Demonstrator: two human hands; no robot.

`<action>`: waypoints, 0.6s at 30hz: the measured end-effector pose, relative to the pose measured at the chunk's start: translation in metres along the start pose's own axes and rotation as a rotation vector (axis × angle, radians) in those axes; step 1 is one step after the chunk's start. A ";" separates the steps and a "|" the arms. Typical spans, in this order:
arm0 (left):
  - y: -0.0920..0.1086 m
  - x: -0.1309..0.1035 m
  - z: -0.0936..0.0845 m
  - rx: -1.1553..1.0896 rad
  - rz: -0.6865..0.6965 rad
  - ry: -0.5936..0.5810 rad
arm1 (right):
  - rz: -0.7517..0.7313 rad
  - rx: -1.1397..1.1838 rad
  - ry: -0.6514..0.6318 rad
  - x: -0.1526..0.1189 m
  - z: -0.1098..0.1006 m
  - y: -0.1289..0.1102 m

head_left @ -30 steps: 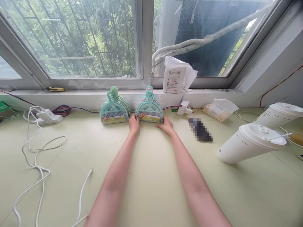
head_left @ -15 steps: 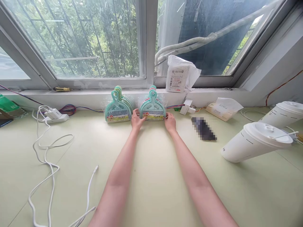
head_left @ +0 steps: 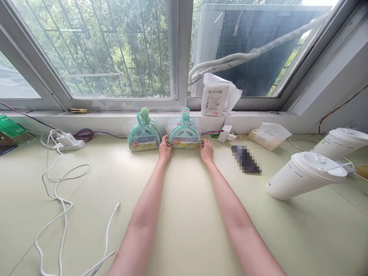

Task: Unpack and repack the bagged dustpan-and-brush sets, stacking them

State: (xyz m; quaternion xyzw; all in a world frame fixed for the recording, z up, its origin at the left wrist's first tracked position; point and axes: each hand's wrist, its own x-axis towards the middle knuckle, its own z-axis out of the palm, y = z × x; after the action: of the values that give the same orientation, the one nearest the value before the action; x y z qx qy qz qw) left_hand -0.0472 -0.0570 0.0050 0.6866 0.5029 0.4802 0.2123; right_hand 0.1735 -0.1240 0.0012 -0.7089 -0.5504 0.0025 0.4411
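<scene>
our left grip (head_left: 164,150) and right grip (head_left: 206,150), half-curled, clasp the right dustpans (head_left: 184,135) by their sides, where slick wrapping (head_left: 198,122) could let them slip.

Dustpan stack (head_left: 184,134) (plastic-wrapped) between fingers (head_left: 204,143)

Left of the white packet (head_left: 215,101) stand two dustpan stacks (head_left: 184,134); the pans within each are too overlapped to count. In front of the packet, leftward, are two hands (head_left: 165,150). Right of it: two cups (head_left: 301,178), one tissue pack (head_left: 267,136). Far left of it: one screwdriver (head_left: 77,110), one power strip (head_left: 74,145).
</scene>
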 end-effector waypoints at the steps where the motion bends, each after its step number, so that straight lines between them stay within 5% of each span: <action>1: 0.000 0.000 0.000 0.017 -0.002 0.000 | -0.001 -0.016 0.006 0.000 0.000 0.000; 18: -0.003 0.002 0.001 0.065 -0.025 -0.004 | 0.098 0.054 0.001 -0.001 -0.003 -0.004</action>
State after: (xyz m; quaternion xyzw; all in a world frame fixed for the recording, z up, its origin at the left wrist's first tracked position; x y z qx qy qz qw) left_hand -0.0474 -0.0543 0.0032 0.6877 0.5265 0.4595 0.1969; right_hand 0.1709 -0.1266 0.0052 -0.7228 -0.5145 0.0385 0.4597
